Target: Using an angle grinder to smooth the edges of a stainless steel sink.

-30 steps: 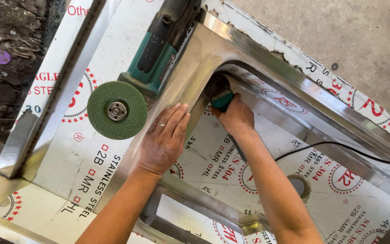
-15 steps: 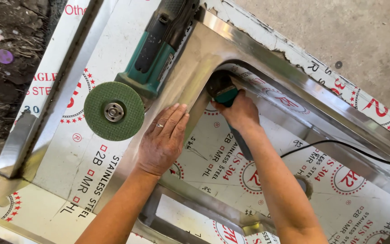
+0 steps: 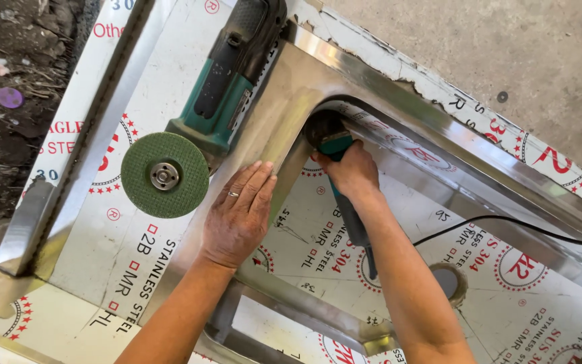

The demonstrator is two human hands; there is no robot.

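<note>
The left hand [image 3: 237,214] lies palm down on the steel frame [image 3: 271,121], fingers [image 3: 254,182] stretched out and close together, holding nothing; a ring shows on one finger. Just right of it, inside the frame's opening, the right hand [image 3: 351,172] is wrapped around the body of a grinder [image 3: 335,145], fingers clamped on it. The grinder's green and black head pokes out past the knuckles and sits against the rounded inner corner of the frame; whether its disc touches the metal cannot be told. Its black cable [image 3: 506,226] trails off to the right across the film-covered steel sheet [image 3: 318,249] below. Beyond the left fingertips, a second grinder [image 3: 227,87] lies unheld on the frame, its green disc [image 3: 164,175] face up, just left of the left hand. Farther off are bare concrete floor [image 3: 506,47] and dirt [image 3: 8,101].
</note>
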